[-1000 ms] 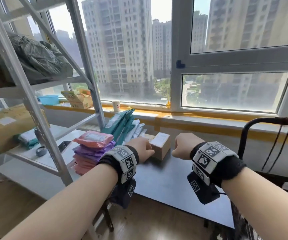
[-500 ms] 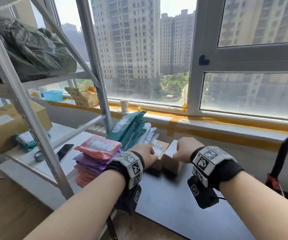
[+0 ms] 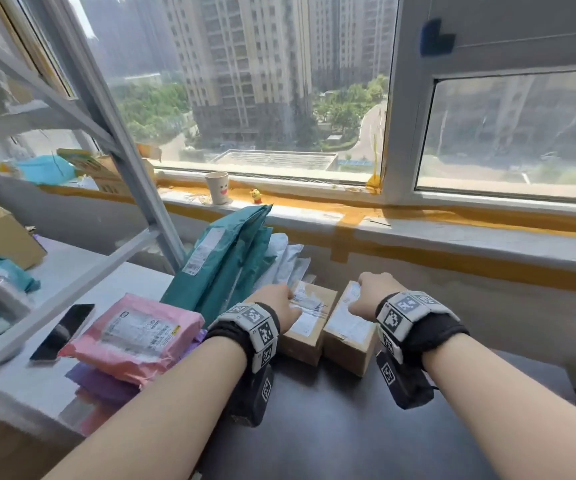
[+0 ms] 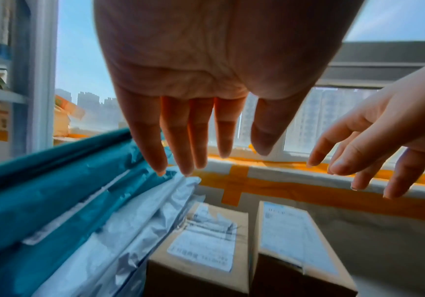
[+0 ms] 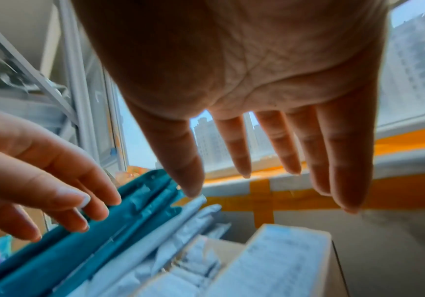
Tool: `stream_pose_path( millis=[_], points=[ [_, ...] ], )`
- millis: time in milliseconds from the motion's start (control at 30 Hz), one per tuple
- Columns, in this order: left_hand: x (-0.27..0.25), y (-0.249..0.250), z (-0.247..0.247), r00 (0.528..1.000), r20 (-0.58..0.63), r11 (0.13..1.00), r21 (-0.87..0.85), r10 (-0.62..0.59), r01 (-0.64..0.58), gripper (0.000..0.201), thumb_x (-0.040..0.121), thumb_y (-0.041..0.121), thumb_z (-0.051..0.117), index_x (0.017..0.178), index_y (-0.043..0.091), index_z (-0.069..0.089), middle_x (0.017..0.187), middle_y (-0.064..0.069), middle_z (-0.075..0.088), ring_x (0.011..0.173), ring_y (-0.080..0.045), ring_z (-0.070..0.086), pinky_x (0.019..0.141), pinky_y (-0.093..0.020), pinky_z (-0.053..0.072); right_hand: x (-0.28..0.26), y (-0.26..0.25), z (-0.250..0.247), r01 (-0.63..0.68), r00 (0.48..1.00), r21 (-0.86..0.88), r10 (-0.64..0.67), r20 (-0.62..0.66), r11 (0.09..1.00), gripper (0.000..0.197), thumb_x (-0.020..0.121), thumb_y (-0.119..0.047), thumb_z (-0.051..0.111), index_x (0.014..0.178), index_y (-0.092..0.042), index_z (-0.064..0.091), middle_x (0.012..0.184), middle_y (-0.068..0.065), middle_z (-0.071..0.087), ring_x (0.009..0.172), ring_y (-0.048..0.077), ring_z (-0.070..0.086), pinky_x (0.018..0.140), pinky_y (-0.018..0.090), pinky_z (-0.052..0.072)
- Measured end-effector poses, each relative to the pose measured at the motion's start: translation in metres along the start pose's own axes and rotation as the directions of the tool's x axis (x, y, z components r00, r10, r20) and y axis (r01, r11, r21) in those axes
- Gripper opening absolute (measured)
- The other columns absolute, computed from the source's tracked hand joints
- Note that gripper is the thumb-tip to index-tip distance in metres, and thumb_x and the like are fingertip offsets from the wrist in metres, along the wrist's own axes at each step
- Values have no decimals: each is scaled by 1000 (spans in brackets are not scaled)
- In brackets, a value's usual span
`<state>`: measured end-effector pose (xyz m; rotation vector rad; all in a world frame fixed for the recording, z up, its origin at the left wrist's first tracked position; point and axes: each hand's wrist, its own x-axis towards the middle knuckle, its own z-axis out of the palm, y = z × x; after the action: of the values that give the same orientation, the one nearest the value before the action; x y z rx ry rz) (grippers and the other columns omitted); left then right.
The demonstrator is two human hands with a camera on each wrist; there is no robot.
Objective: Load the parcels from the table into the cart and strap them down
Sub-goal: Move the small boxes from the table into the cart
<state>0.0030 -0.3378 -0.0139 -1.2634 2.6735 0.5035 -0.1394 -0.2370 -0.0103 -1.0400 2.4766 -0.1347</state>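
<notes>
On the dark table (image 3: 314, 427), two cardboard parcels (image 3: 309, 327) sit side by side below the window; the left hand (image 3: 272, 301) and right hand (image 3: 371, 294) hover above them, fingers spread, gripping nothing.

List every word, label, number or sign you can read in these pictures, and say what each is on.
No text can be read.
Left cardboard box: white shipping label, print blurred.
Right cardboard box: white label, print blurred.
Pink mailer: label with barcode, too small to read.
Teal mailer: white label, too small to read.
Paper cup: a drawn smiling face, no words.
Wristbands: square coded markers, no letters.
</notes>
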Motion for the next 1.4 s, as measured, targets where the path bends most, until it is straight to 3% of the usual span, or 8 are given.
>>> stream_pose_path(
  millis=[233,367,467,667,833,967,1100,1400],
  points=[
    [61,-11,54,995,99,996,83,-23,15,58,82,43,60,131,16,47,133,-10,52,123,-28,50,102,-37,43,46,-3,62,-92,995,-29,93,33,995,64,84,-51,54,141,-35,31,148,19,12,128,45,27,107,46,30],
    [78,-18,77,991,130,989,147,-43,24,73,76,52,63,136,18,38,136,-14,42,126,-33,42,104,-38,36,64,-9,97,-96,995,15,96,34,995,67,79,-67,48,140,-51,24,154,17,-13,137,51,-9,108,64,21],
    [86,-23,85,988,145,991,132,-52,32,79,71,57,65,135,19,36,135,-14,38,126,-34,39,104,-39,35,66,-9,107,-129,992,38,129,0,991,56,83,-64,50,134,-50,32,155,10,-21,137,48,-20,104,65,26],
    [90,-16,95,986,157,984,175,-49,21,99,61,70,68,137,20,29,136,-15,30,124,-33,38,102,-40,36,63,6,113,-208,973,73,214,-89,975,40,88,-43,50,127,-46,40,157,8,-13,140,46,-13,103,59,28],
    [84,-6,106,989,141,979,189,49,-76,102,58,66,72,136,18,26,134,-14,28,123,-31,34,102,-38,36,47,21,116,-358,921,151,375,-105,921,94,75,-45,66,145,-46,3,152,18,-23,139,46,10,103,52,33],
    [76,4,106,975,203,982,145,88,-119,105,59,61,73,139,18,20,133,-15,28,120,-33,38,98,-41,41,22,36,116,-474,866,237,497,-48,848,107,68,-47,69,146,-44,-4,147,21,7,118,38,42,98,44,42],
    [64,21,97,961,190,970,100,199,-221,101,60,60,71,138,18,23,128,-14,35,117,-33,40,95,-40,42,-15,55,112,-553,799,306,597,-68,775,104,70,-46,66,147,-39,-3,136,15,23,112,35,44,94,42,43],
    [-1,107,73,883,112,887,22,456,-461,99,56,62,69,135,23,25,120,-10,37,113,-30,40,90,-42,44,-121,104,62,-593,643,452,730,-232,667,103,73,-47,66,147,-33,-3,135,16,26,119,37,40,97,43,39]
  ],
)
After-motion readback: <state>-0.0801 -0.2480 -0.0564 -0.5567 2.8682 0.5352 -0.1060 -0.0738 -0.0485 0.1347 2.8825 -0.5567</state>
